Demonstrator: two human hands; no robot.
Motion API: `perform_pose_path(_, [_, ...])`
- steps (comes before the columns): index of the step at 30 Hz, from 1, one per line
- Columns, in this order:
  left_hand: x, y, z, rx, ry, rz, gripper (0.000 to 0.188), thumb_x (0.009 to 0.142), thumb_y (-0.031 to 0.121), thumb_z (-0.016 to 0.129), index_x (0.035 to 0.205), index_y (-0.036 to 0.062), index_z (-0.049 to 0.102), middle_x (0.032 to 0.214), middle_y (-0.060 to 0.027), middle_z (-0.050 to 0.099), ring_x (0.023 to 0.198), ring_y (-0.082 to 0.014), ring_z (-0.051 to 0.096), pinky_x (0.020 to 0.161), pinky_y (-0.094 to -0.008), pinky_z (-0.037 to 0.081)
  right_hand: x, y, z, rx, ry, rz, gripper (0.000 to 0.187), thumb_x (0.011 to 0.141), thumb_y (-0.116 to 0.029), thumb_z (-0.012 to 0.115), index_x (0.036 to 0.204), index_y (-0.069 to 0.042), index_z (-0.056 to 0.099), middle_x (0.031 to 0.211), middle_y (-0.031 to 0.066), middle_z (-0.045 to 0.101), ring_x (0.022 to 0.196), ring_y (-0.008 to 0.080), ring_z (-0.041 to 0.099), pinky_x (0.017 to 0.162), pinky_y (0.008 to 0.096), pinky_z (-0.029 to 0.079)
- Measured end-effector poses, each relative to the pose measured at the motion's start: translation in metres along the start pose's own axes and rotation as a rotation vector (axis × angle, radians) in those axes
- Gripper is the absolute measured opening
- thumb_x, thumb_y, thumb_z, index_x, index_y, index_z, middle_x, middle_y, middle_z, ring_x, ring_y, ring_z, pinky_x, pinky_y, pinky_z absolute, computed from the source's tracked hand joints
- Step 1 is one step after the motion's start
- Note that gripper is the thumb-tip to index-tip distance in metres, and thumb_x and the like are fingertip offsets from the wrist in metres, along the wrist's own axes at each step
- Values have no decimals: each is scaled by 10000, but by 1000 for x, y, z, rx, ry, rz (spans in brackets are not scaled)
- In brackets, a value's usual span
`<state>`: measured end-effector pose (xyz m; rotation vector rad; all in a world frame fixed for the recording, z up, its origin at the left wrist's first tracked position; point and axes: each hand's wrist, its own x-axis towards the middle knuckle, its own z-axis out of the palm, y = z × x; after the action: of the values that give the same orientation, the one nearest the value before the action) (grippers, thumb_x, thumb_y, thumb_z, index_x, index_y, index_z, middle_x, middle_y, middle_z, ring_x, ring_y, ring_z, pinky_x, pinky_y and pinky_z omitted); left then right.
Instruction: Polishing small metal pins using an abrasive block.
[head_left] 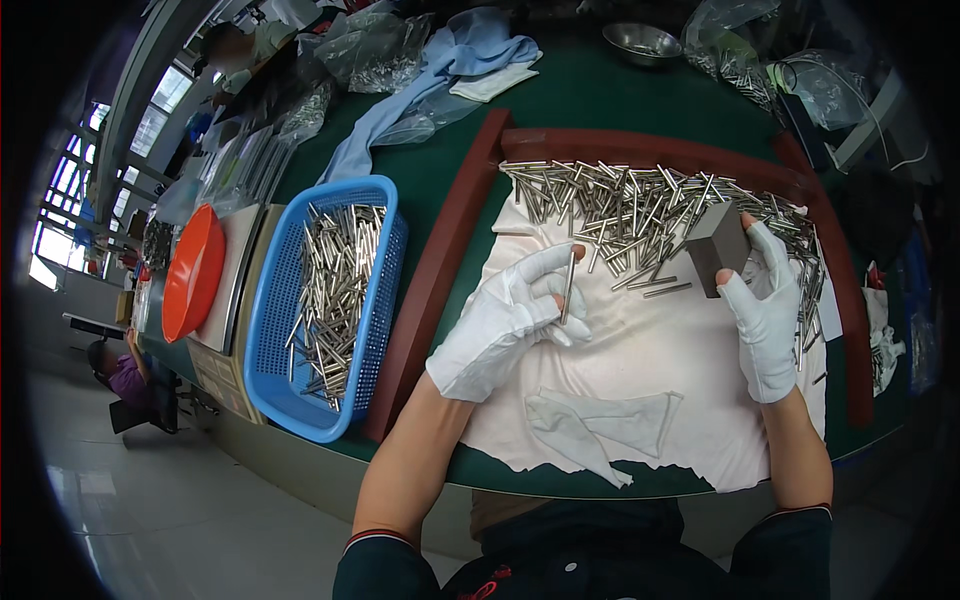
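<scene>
My left hand [515,315], in a white glove with bare fingertips, pinches a thin shiny metal pin [568,287] held nearly upright over the cloth. In my right hand [765,310], gloved the same way, is a grey-brown rectangular block [718,248], gripped between thumb and fingers. Behind both hands a heap of loose metal pins [640,215] lies along the far side of the pale pink cloth [650,350]. A few pins have strayed nearer, between my hands.
A dark red wooden frame [440,260] borders the cloth. Left of it stands a blue plastic basket [258,340] of pins, then an orange bowl [193,275]. A crumpled white rag [610,415] lies near me. A metal bowl [642,42] and bags sit behind; other people are at left.
</scene>
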<state>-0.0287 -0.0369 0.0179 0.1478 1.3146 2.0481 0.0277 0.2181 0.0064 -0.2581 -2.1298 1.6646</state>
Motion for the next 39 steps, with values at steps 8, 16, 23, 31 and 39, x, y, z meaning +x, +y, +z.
perform_pose_path(8, [3, -6, -2, -48, -44, -1, 630, 812, 70, 671, 1358, -24, 371, 829, -39, 600, 734, -128, 613, 662, -220, 491, -1, 1, -1, -71, 6, -66, 614, 711, -84, 714, 1268, 23, 477, 1182, 97, 492, 1092, 198, 489, 976, 306, 382])
perform_pose_path(16, [4, -18, 13, 37, -118, -50, 581, 838, 40, 628, 1360, -10, 378, 835, -56, 582, 696, -138, 621, 614, -224, 510, -19, -10, 14, -315, -166, -454, 760, 570, -72, 761, 1268, 0, 468, 1121, 135, 478, 1026, 254, 507, 896, 347, 421])
perform_pose_path(23, [0, -13, 24, 87, -57, -99, 566, 828, -22, 603, 1352, -9, 391, 898, -66, 578, 741, -149, 638, 657, -236, 527, -23, -16, 17, -468, -242, -602, 814, 533, -83, 794, 1274, -4, 466, 1132, 141, 486, 995, 275, 512, 830, 354, 448])
perform_pose_path(31, [-2, -15, 21, 136, -66, -125, 578, 818, -33, 600, 1350, -47, 374, 842, -72, 607, 686, -137, 637, 601, -217, 516, -23, -18, 18, -495, -296, -614, 836, 516, -95, 804, 1274, -1, 465, 1125, 137, 494, 978, 278, 508, 804, 357, 447])
perform_pose_path(39, [-1, -13, 22, 204, -64, -170, 635, 802, 8, 637, 1362, -65, 346, 694, -62, 607, 597, -122, 613, 534, -216, 491, -22, -16, 16, -534, -306, -609, 827, 525, -84, 790, 1280, -7, 461, 1134, 136, 491, 990, 277, 502, 818, 362, 438])
